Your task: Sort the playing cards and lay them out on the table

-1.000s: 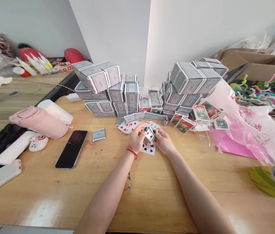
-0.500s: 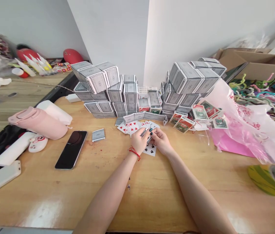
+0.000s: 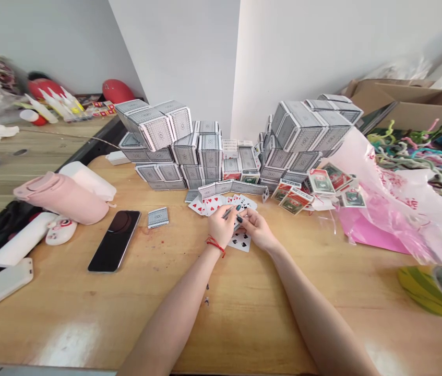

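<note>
My left hand and my right hand meet over the table, fingers closed on a playing card with a grey patterned back, partly covered by the fingertips. Below them lies a black-spade card, face up. Just beyond the hands, heart cards and other face-up cards are fanned out. A low zigzag strip of folded cards stands behind these. Farther back rise block-like stacks of grey-backed cards, one on the left and one on the right.
Left of the hands are a small card pile, a phone and a pink bottle. Card boxes, a clear plastic bag and a yellow tape roll lie right. A cardboard box stands at the back right.
The fingers have shifted slightly around the card, and the right thumb has moved a little down and left. Both hands stay in nearly the same place; the surrounding things have not moved.
</note>
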A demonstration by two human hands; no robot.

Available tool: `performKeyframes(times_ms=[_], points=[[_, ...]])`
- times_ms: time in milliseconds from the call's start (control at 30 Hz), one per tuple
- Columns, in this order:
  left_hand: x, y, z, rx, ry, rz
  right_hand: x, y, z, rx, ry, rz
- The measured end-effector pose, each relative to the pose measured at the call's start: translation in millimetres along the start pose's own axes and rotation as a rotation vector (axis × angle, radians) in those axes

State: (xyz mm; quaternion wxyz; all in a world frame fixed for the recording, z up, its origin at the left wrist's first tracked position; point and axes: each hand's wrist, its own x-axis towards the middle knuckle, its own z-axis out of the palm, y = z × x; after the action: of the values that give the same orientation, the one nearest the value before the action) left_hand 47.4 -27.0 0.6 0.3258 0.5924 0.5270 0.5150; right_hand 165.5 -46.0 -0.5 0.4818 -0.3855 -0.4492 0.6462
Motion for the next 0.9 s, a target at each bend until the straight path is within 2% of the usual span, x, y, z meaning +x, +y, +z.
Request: performKeyframes(times_ms=[267, 467, 700, 900], points=[[1.2, 3.7, -4.2, 0.129, 0.016, 0.009, 1.2, 8.0, -2.6, -0.035, -0.011, -0.001], [2.6, 1.8, -2.5, 0.028, -0.002, -0.057, 2.8, 11.2, -0.8, -0.045, 0.046, -0.041], [4.4, 2.7, -4.0, -0.061, -0.156, -0.077, 4.1, 10.5, -0.1, 0.026, 0.062, -0.062], [4.8, 3.8, -5.3, -0.018, -0.117, -0.075, 5.2, 14.1, -1.0, 0.007, 0.064, -0.05]])
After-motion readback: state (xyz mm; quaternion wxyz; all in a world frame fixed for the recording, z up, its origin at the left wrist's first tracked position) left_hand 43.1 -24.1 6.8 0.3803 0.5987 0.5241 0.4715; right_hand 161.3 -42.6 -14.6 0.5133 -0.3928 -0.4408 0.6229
